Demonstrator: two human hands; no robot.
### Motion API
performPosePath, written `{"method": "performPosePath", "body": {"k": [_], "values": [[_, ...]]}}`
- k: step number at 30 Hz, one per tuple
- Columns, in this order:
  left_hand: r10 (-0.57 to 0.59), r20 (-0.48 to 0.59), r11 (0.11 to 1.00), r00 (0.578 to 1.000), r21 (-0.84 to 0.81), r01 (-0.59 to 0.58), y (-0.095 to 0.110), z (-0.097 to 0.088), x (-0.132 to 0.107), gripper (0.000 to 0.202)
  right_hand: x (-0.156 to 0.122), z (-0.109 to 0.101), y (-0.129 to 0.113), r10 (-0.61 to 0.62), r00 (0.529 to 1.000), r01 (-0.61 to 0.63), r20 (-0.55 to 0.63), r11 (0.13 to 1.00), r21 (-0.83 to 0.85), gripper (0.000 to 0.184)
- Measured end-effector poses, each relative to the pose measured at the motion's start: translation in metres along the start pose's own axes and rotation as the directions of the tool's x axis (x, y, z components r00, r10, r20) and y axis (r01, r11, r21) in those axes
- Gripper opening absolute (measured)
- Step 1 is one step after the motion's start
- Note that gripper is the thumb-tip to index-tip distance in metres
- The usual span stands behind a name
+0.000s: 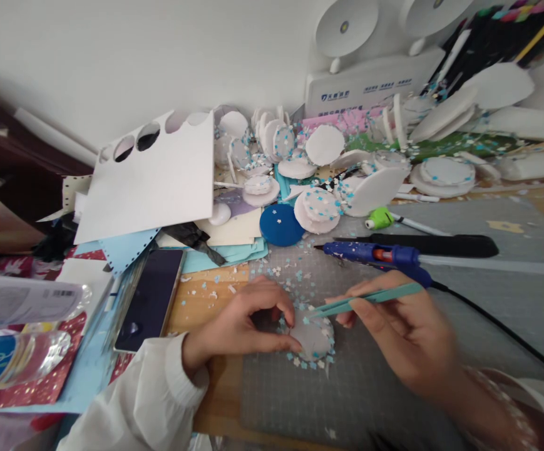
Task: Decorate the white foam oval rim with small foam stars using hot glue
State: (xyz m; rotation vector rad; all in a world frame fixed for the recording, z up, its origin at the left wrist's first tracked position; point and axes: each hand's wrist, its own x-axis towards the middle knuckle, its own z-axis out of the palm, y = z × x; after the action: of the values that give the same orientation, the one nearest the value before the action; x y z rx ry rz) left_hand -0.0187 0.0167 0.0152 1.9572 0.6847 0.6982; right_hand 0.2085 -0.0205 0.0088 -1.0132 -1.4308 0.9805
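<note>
My left hand (248, 322) curls over the near-left edge of a small white foam disc (316, 341) lying on the grey cutting mat (375, 382); thumb and fingertips press on its rim. Tiny blue and white star pieces ring the disc. My right hand (403, 332) pinches teal tweezers (360, 300), whose tips point left and touch the disc's top edge. What the tips hold, if anything, is too small to see.
A blue glue gun (375, 255) with its black cord lies just beyond my hands. Behind it are a dark blue disc (280, 225), a pile of decorated white discs (318, 207), a punched white sheet (154, 181) and a phone (152, 297) at left.
</note>
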Motion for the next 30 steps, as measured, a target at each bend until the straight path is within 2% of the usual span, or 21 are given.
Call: {"method": "performPosePath", "body": {"k": [10,15,19,22,25,27,30], "values": [[-0.020,0.003,1.000,1.000,-0.004,0.020,-0.001,0.000,-0.002,0.020,0.000,0.001,0.003,-0.015,0.999,0.017,0.043,0.999,-0.027,0.005],[-0.018,-0.007,1.000,1.000,-0.003,0.018,-0.001,0.000,-0.001,0.018,0.000,-0.001,0.000,-0.048,0.998,0.051,0.038,0.996,-0.076,0.011],[-0.018,-0.013,1.000,1.000,0.014,0.018,0.001,0.001,-0.001,0.012,-0.001,-0.007,-0.005,-0.168,0.985,0.172,0.033,0.969,-0.178,0.020],[-0.016,-0.019,1.000,1.000,0.023,0.016,0.002,0.002,0.000,0.011,-0.004,-0.012,-0.006,-0.261,0.955,0.282,0.143,0.947,-0.154,0.032],[-0.016,-0.020,0.999,1.000,0.031,0.016,0.003,0.002,0.000,0.011,-0.006,-0.015,-0.004,-0.326,0.904,0.372,0.277,0.919,-0.133,0.039],[-0.020,-0.021,0.999,1.000,0.039,0.021,0.002,0.002,-0.001,0.011,-0.006,-0.015,-0.003,-0.355,0.887,0.408,0.296,0.903,-0.138,0.039],[-0.021,-0.018,0.999,1.000,0.038,0.022,0.002,0.002,-0.001,0.011,-0.005,-0.015,-0.003,-0.371,0.886,0.423,0.278,0.892,-0.158,0.039]]}}
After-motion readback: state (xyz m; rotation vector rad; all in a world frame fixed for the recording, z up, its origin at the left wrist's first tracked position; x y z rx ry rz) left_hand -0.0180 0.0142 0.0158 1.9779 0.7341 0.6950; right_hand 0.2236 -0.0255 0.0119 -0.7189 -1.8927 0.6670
